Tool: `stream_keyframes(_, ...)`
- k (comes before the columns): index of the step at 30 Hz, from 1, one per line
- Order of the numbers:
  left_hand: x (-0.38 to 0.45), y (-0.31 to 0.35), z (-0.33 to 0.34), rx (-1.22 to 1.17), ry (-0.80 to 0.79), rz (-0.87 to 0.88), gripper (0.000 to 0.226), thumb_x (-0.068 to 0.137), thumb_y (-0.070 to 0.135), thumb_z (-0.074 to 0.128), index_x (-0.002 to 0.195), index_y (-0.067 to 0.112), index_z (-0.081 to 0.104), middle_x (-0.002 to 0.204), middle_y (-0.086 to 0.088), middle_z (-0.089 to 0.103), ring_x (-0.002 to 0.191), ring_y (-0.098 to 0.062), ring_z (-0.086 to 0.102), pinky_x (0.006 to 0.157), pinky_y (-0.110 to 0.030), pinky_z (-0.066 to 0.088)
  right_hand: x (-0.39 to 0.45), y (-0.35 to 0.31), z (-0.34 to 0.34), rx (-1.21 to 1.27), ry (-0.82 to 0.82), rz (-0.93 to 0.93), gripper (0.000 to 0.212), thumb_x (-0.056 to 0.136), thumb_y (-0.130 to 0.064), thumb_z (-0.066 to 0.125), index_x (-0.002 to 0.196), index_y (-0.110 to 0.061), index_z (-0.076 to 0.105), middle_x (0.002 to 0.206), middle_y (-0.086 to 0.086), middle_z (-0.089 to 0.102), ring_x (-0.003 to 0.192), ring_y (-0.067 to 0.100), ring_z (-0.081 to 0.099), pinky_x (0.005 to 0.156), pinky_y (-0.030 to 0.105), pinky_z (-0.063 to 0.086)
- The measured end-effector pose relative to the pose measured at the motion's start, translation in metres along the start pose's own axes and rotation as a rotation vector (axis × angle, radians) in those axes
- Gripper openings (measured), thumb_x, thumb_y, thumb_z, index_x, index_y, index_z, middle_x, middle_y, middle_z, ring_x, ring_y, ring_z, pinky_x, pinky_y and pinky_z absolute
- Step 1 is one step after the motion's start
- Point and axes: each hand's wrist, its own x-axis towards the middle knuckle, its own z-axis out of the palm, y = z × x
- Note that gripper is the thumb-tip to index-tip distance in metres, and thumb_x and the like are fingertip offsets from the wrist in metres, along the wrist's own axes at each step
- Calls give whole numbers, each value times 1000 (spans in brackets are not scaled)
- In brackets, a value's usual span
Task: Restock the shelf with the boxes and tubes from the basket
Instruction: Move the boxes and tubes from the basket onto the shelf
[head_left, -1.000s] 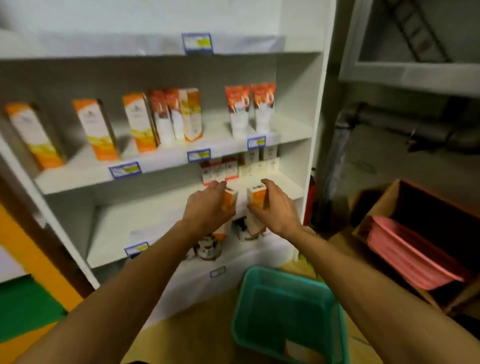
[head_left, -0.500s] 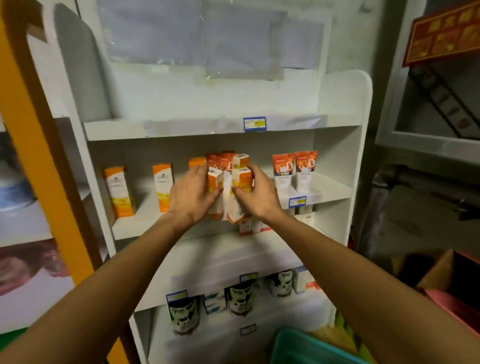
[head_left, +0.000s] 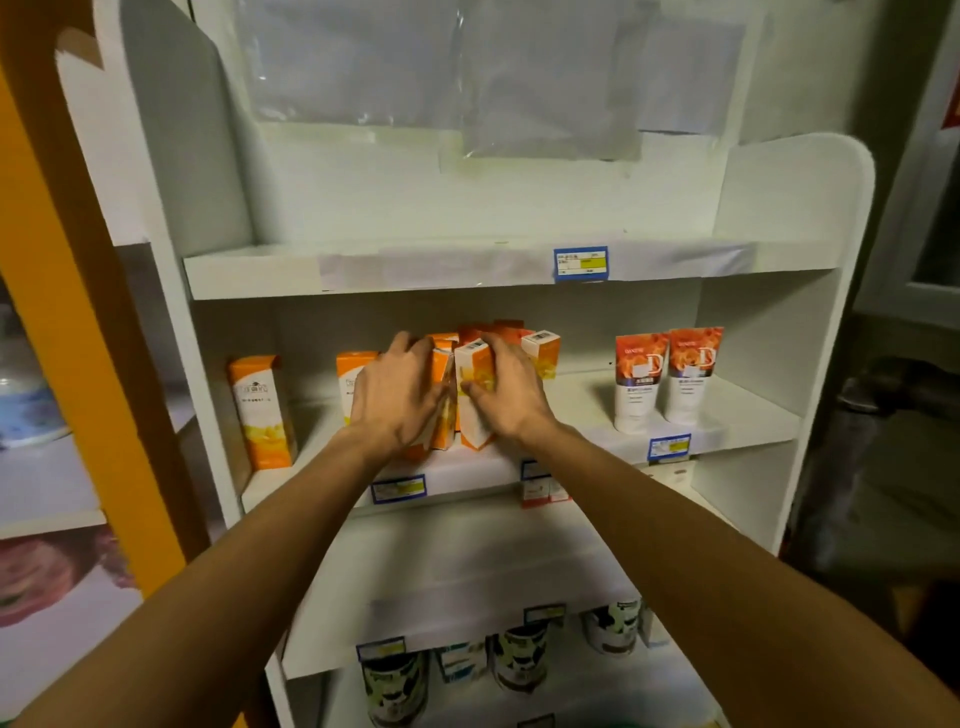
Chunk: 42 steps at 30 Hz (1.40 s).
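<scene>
Both hands are at the middle shelf (head_left: 727, 431) of a white shelf unit. My left hand (head_left: 397, 397) grips an orange-and-white box (head_left: 441, 410) standing on the shelf. My right hand (head_left: 506, 395) holds a second orange-and-white box (head_left: 472, 400) beside it, thumb on its front. The two boxes touch, and behind them stand more boxes of the same kind (head_left: 540, 353). Another such box (head_left: 260, 410) stands alone at the shelf's left end. Two orange-capped white tubes (head_left: 665, 379) stand upright at the right end. The basket is out of view.
The top shelf (head_left: 467, 270) carries a blue price tag and taped plastic sheets. Small red-and-white boxes (head_left: 543, 488) sit on the shelf below. Cans (head_left: 519, 660) line the bottom shelf. An orange post (head_left: 78, 312) stands to the left, and a dark wall to the right.
The view rose from the basket and lower shelves to the middle shelf. Both hands lifted their boxes from low in front of the unit up onto that shelf, against the group of boxes.
</scene>
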Motion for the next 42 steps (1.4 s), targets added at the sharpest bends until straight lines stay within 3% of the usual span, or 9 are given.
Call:
stream_keyframes(6,13,-7,6,10,42,-28,39,94,45,59,120,16,56,126,-8,53,94,-29,64,72,-40,56,16,3,13,-50,14,-8,64,97,-26,62,153,-22,31,153,6,38,141,26,36,112,37,34)
stream_keyframes(10,14,-12,7,108,23,-32,36,96,42,54,117,13,55,123,-10,51,90,-30,62,71,-39,56,21,-2,21,-84,-62,-33,70,97,-23,60,157,-20,22,158,7,27,143,29,33,114,38,33)
stream_keyframes(16,5,-20,15,251,-32,65,36,93,31,58,124,13,57,125,-10,54,108,-29,56,94,-39,49,9,-4,27,-103,-105,-60,77,97,-20,59,158,-20,12,163,6,16,146,31,29,113,41,35)
stream_keyframes(21,-1,-26,24,425,-154,155,58,86,28,70,137,14,48,135,-10,53,126,-28,50,117,-39,27,-1,3,32,-147,-81,-37,80,97,-20,61,158,-26,11,160,4,22,142,28,36,107,38,42)
stream_keyframes(23,-4,-31,27,458,-173,167,64,81,27,74,137,14,46,133,-10,54,124,-28,51,115,-39,30,-3,5,34,-145,-86,-45,80,97,-21,60,158,-30,10,158,3,26,139,27,39,103,38,45)
stream_keyframes(33,-2,-61,44,151,-131,78,53,89,30,68,134,19,43,125,-6,50,104,-23,58,82,-36,55,6,15,41,-168,-53,-79,69,96,-26,61,154,-25,25,149,3,40,131,24,47,104,39,44)
stream_keyframes(42,21,-87,49,-20,-338,-66,56,90,25,65,142,19,43,139,-9,51,124,-28,53,105,-43,45,17,23,55,-218,-37,-38,59,99,-33,57,152,-22,34,148,3,46,134,24,45,108,41,42)
